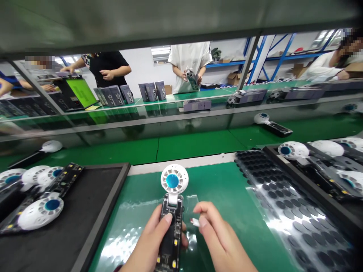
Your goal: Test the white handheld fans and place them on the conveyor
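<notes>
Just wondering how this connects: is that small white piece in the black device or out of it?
Out. The right hand holds the white piece beside the black device, with a visible gap between them.

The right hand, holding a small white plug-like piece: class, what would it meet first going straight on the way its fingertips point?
Probably the right-hand edge of the long, black circuit-board handle held in the left hand; the depth between them is unclear.

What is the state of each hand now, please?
Left hand: closed, holding a white-headed black device.
Right hand: closed, pinching a small white piece.
</notes>
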Motion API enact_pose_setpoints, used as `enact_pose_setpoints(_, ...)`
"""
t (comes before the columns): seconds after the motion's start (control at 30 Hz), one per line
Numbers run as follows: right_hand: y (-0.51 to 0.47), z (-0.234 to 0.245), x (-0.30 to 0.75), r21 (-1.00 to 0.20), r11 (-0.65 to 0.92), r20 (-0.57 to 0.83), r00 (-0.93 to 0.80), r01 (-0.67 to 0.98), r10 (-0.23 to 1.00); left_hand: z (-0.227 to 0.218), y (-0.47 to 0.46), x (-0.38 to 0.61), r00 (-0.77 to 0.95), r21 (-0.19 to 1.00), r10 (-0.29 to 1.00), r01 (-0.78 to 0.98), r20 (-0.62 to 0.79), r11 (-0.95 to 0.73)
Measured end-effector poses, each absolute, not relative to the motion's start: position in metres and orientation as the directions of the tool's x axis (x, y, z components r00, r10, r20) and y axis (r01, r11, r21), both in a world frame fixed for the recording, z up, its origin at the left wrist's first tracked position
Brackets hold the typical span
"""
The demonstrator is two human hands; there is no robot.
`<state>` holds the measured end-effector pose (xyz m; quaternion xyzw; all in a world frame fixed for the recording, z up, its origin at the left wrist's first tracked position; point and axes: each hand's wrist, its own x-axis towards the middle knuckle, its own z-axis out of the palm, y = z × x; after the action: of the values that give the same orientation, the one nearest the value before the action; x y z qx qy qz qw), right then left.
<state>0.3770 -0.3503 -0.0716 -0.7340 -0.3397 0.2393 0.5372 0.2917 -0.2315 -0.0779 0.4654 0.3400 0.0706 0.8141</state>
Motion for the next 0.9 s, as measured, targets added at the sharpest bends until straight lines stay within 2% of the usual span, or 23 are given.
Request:
enact_pose_setpoints(0.13, -0.35, -0.078, 0.374, -0.92, -0.163, 0.12, 0.654, 0.356, 0.747, -0.072, -0.232, 0.29, 0.757, 0.8, 0.447, 0.165, -0.477, 0.576)
enact_pose_setpoints(0.23, -0.35, -0.08, 0.373, -0.898, -0.119, 0.189, 0.616, 0.424, 0.764, -0.069, -0.231, 0.288, 0.782, 0.786, 0.397, 0.181, -0.48, 0.591)
enact_pose_setpoints(0.43, -0.351, -0.078, 0.374, -0.881, -0.142, 0.16, 0.569, 0.45, 0.807, -0.064, -0.233, 0.285, 0.831, 0.754, 0.269, 0.244, -0.487, 0.61)
enact_pose_setpoints(0.57, -0.352, -0.077, 0.376, -0.878, -0.128, 0.153, 0.525, 0.461, 0.837, -0.058, -0.231, 0.285, 0.807, 0.75, 0.277, 0.279, -0.522, 0.6)
enact_pose_setpoints(0.9, -0.354, -0.073, 0.386, -0.777, -0.116, 0.162, 0.375, 0.618, 0.913, -0.053, -0.222, 0.286, 0.791, 0.767, 0.265, 0.355, -0.551, 0.535)
